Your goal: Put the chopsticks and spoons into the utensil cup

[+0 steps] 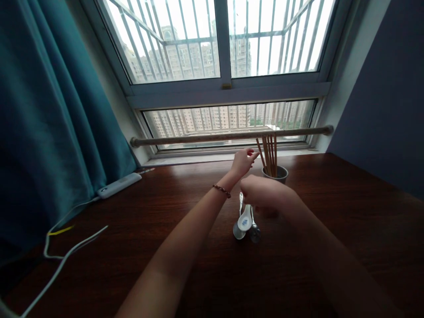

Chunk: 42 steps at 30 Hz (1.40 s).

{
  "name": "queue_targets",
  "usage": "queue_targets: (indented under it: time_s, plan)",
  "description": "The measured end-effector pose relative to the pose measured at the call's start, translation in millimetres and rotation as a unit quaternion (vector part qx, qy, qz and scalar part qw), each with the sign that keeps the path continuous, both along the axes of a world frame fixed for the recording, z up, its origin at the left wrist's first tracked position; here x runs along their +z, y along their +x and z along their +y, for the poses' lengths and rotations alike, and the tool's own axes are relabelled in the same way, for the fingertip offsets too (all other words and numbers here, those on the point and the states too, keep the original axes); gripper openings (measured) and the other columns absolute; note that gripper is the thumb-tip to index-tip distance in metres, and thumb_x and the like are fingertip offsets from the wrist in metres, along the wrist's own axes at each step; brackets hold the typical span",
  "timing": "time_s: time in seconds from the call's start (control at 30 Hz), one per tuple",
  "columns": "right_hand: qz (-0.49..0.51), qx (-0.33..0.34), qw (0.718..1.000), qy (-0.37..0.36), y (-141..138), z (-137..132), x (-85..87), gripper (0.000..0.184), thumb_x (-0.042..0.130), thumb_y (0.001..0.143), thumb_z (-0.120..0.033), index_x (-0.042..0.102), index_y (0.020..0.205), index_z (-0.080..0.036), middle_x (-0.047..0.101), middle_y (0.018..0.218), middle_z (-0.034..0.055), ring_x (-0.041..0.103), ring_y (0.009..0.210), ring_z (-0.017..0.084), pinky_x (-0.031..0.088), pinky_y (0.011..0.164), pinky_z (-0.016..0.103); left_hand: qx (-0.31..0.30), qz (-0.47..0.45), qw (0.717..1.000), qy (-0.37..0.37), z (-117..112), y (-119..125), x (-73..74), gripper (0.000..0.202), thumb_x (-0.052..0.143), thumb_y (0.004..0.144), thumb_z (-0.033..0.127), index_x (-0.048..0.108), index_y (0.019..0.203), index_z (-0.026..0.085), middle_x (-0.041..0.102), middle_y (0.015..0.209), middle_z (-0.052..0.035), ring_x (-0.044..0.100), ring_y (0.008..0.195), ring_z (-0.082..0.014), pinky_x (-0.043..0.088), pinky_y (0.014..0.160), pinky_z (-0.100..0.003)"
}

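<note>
My left hand (242,163), with a braided bracelet at its wrist, reaches to the chopsticks (270,155) standing in a grey cup (282,174). Its fingertips are at the leftmost chopstick, which leans apart from the others; the fingers are partly stretched and do not wrap round it. Nearer to me, my right hand (265,191) is closed over the handle ends of the spoons. A white spoon (245,222) with a blue mark lies between a metal spoon (238,231) and another metal utensil (255,233), whose kind is too dark to tell. My right fingers are mostly hidden.
A white power strip (119,185) with white cables (71,250) lies on the dark wooden table (139,229) at the left, beside a teal curtain (66,110). Behind the table, a horizontal rail (212,138) crosses the window. A wall (384,110) rises at the right.
</note>
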State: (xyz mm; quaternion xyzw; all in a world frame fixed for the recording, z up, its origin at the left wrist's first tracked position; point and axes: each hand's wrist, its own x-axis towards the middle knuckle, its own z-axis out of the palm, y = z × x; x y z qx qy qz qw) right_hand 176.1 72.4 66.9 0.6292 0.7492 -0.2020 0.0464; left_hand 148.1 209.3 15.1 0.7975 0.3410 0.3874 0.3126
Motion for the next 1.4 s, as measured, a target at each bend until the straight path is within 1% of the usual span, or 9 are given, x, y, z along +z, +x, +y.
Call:
queue_targets:
  time_s: [0.13, 0.27, 0.5, 0.73, 0.97, 1.07, 1.17, 1.3, 1.4]
  plan:
    - [0.03, -0.074, 0.996, -0.051, 29.1, 26.9, -11.7, 0.017, 0.044, 0.075, -0.003, 0.058, 0.085, -0.002, 0.059, 0.068, 0.0107, 0.058, 0.054, 0.019, 0.051, 0.052, 0.031, 0.039, 0.108, 0.993, 0.019, -12.1, -39.4, -20.3, 0.016, 0.061, 0.074, 0.026, 0.06, 0.075, 0.01, 0.06, 0.074, -0.0062, 0.055, 0.067, -0.0143, 0.043, 0.059, -0.024]
    - [0.041, -0.13, 0.986, -0.093, 35.8, 56.4, -42.9, 0.009, 0.05, 0.073, -0.003, 0.056, 0.077, 0.001, 0.058, 0.064, 0.0109, 0.057, 0.053, 0.017, 0.051, 0.053, 0.028, 0.032, 0.226, 0.974, -0.005, -31.0, -70.0, -46.4, 0.015, 0.063, 0.068, 0.026, 0.059, 0.062, 0.013, 0.058, 0.06, -0.0046, 0.053, 0.058, -0.0157, 0.038, 0.054, -0.025]
    - [0.014, -0.185, 0.98, -0.069, 30.4, 81.7, -88.8, 0.024, 0.066, 0.071, -0.021, 0.056, 0.084, -0.003, 0.058, 0.07, 0.0071, 0.057, 0.058, 0.014, 0.052, 0.061, 0.031, 0.025, 0.31, 0.948, -0.065, -31.8, -77.5, -76.1, 0.019, 0.056, 0.071, 0.03, 0.058, 0.061, 0.014, 0.057, 0.057, -0.0061, 0.054, 0.054, -0.0157, 0.035, 0.048, -0.023]
    - [0.065, -0.186, 0.975, -0.104, 29.4, 73.6, -89.7, 0.018, 0.066, 0.068, -0.016, 0.054, 0.067, -0.003, 0.055, 0.057, 0.0067, 0.056, 0.054, 0.016, 0.049, 0.053, 0.026, -0.005, 0.347, 0.932, -0.102, -31.7, -78.0, -83.3, 0.027, 0.058, 0.068, 0.039, 0.058, 0.059, 0.014, 0.059, 0.059, -0.0071, 0.055, 0.056, -0.0164, 0.033, 0.045, -0.023]
    - [0.23, -0.202, 0.947, -0.098, 36.5, 70.0, -80.7, 0.016, 0.064, 0.068, -0.01, 0.049, 0.065, -0.005, 0.056, 0.057, 0.0076, 0.057, 0.055, 0.015, 0.045, 0.047, 0.018, 0.024, 0.357, 0.93, -0.081, -35.1, -75.7, -82.4, 0.026, 0.061, 0.067, 0.04, 0.059, 0.068, 0.014, 0.062, 0.072, -0.009, 0.058, 0.066, -0.0192, 0.036, 0.049, -0.023]
    - [0.283, -0.215, 0.934, -0.032, 46.6, 59.6, -52.3, 0.017, 0.063, 0.072, -0.013, 0.048, 0.068, -0.006, 0.056, 0.059, 0.0082, 0.057, 0.056, 0.014, 0.045, 0.047, 0.017, 0.027, 0.364, 0.927, -0.084, -34.1, -75.5, -82.8, 0.028, 0.063, 0.065, 0.041, 0.06, 0.071, 0.014, 0.062, 0.075, -0.0092, 0.058, 0.068, -0.0199, 0.038, 0.051, -0.023]
    - [0.311, -0.249, 0.91, 0.11, 63.7, 38.7, -14.0, 0.016, 0.06, 0.077, -0.019, 0.05, 0.076, -0.007, 0.058, 0.065, 0.0087, 0.057, 0.055, 0.012, 0.044, 0.047, 0.017, 0.025, 0.37, 0.925, -0.083, -34.3, -76.1, -82.6, 0.028, 0.064, 0.063, 0.04, 0.06, 0.07, 0.014, 0.062, 0.076, -0.0094, 0.059, 0.069, -0.0204, 0.038, 0.051, -0.023]
    - [0.247, -0.31, 0.789, 0.469, 84.4, 9.5, 20.0, 0.021, 0.063, 0.075, -0.029, 0.053, 0.079, -0.011, 0.057, 0.068, 0.0057, 0.056, 0.057, 0.013, 0.047, 0.056, 0.025, 0.03, 0.377, 0.923, -0.071, -36.8, -75.5, -81.9, 0.023, 0.063, 0.064, 0.036, 0.059, 0.067, 0.014, 0.062, 0.073, -0.0095, 0.058, 0.067, -0.0203, 0.037, 0.049, -0.024]
    - [0.093, -0.311, 0.75, 0.576, 90.0, 2.3, 23.6, 0.018, 0.061, 0.075, -0.03, 0.056, 0.075, -0.013, 0.056, 0.066, 0.005, 0.054, 0.06, 0.014, 0.045, 0.063, 0.029, 0.031, 0.376, 0.924, -0.058, -38.8, -74.1, -82.2, 0.016, 0.059, 0.065, 0.03, 0.057, 0.064, 0.014, 0.061, 0.071, -0.0092, 0.058, 0.065, -0.0191, 0.036, 0.049, -0.023]
